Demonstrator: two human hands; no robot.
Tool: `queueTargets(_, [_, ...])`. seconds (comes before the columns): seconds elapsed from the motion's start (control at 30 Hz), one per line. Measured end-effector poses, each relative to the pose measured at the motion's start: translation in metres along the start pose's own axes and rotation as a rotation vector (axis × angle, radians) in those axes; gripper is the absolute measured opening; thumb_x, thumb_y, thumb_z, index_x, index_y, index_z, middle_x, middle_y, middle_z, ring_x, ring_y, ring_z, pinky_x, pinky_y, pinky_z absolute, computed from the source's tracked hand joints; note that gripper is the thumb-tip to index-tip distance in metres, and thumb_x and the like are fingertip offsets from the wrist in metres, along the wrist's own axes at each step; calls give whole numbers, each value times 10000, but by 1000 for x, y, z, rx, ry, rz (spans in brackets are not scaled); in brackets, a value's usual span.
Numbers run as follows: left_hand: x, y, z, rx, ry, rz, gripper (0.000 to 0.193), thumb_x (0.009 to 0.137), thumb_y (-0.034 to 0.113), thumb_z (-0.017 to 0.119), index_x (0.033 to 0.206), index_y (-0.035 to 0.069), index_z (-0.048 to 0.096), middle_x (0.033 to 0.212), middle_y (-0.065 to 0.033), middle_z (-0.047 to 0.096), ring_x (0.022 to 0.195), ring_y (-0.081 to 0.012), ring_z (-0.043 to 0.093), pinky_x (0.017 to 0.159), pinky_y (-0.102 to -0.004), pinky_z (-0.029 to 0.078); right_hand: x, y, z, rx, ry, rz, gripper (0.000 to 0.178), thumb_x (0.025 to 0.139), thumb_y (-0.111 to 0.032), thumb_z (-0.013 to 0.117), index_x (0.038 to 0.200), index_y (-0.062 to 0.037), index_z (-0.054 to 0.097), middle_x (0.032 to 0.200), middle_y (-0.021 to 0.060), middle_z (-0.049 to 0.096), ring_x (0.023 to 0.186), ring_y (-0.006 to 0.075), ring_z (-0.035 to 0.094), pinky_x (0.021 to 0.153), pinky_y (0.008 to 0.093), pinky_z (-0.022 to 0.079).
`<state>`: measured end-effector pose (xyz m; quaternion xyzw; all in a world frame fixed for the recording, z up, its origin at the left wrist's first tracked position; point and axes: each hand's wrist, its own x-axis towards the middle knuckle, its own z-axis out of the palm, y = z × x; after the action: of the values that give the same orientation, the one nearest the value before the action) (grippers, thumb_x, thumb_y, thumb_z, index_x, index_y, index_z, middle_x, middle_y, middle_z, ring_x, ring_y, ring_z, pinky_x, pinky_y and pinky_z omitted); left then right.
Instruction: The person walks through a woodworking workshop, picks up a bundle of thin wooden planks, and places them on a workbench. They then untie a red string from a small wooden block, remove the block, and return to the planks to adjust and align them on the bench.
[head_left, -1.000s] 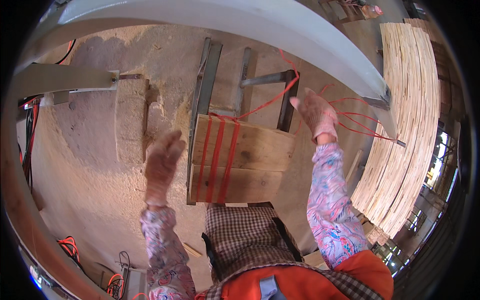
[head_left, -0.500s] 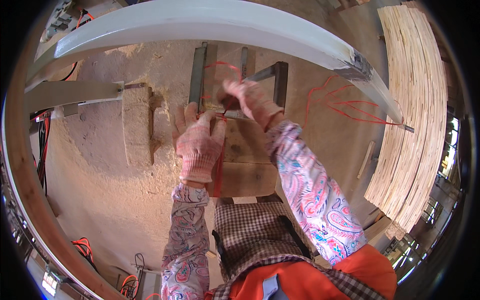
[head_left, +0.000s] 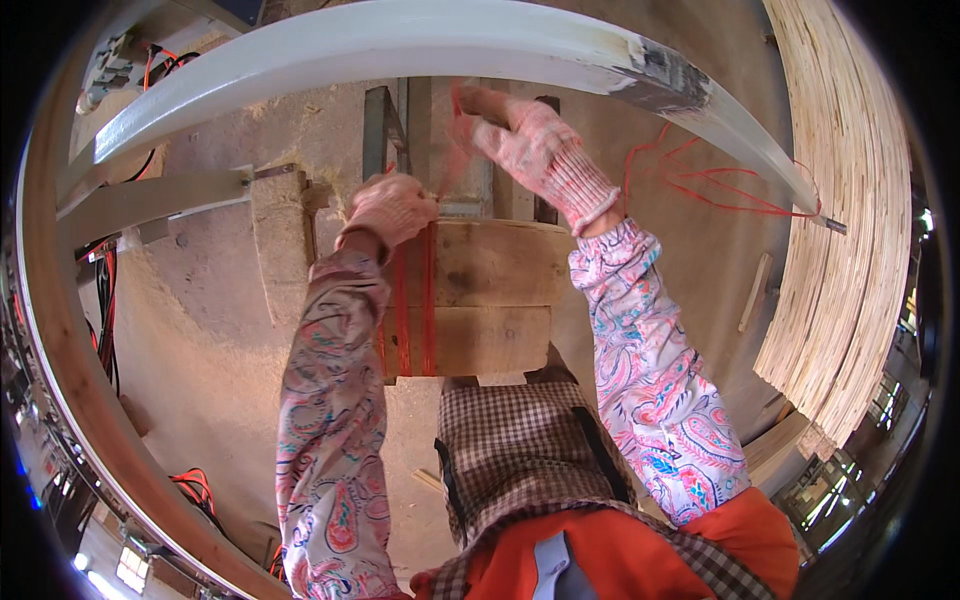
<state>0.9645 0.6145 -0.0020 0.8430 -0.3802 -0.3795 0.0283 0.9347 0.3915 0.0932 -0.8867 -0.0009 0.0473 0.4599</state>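
Cord [head_left: 429, 290]: bands the boards [head_left: 497, 262], long axis fore-and-aft, just nearside of the left hand [head_left: 390, 208], the closer hand. Left fingers curled, contents hidden. Right hand [head_left: 540, 152]: beyond, rightward, fingers bent; grip cannot be determined.

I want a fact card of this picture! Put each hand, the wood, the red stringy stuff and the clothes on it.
Left hand: gloved, curled at the far edge of the wooden boards; grip unclear
Right hand: gloved, raised, beside blurred red twine; grip unclear
Tied wood: boards with red bands across them
Other wood: tall stack of thin sheets, at right
Loose red loops: near the white beam
Clothes: patterned sleeves, checked apron
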Motion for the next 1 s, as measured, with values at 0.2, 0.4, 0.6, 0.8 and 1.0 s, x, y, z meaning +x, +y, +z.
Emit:
queueTargets(0.2, [-105, 39, -35, -1170, 168, -180, 333, 890, 245, 657, 1137, 27, 709, 1281, -132, 671, 1179, -247, 627, 950, -360, 517, -52, 25, 8, 617, 10, 528, 494, 938, -370, 738, 1303, -46, 669, 1098, 63, 742, 889, 114, 676, 738, 280, 564])
queueTargets(0.4, [-267, 57, 90, -2349, 621, 240, 221, 896, 341, 630, 855, 124, 621, 1061, -92, 647, 745, -161, 536, 783, -425, 513, -127, 25, 75, 712, -307, 275, 442, 937, -332, 750, 1277, -58, 682, 1154, 69, 743, 1032, 146, 690, 849, 286, 566])
queueTargets(0.6, [-456, 167, 324, -2580, 1562, -804, 181, 928, 213, 608, 770, 146, 549, 834, -12, 611, 525, -86, 418, 552, -278, 437, -173, -19, 80, 57, -863, 176, 468, 1003, -445, 547, 1361, -156, 634, 1343, 106, 651, 1273, 320, 577, 1092, 421, 435])
queueTargets(0.8, [-474, 284, 454, -1085, 60, -1641, 540, 853, 557, 630, 1190, 135, 608, 1192, -121, 618, 961, -269, 620, 863, -452, 538, -208, 21, 62, 12, -844, 238, 465, 994, -453, 565, 1336, -150, 652, 1320, 105, 666, 1245, 292, 603, 1067, 355, 448])
queueTargets(1.0, [-288, 200, 257, -546, 687, -1133, 391, 878, 296, 721, 1209, 93, 683, 1152, -157, 715, 1168, -322, 625, 998, -428, 502, -188, 34, 24, 417, -562, 795, 450, 958, -428, 678, 1159, -27, 723, 961, 55, 752, 707, 135, 673, 665, 319, 543])
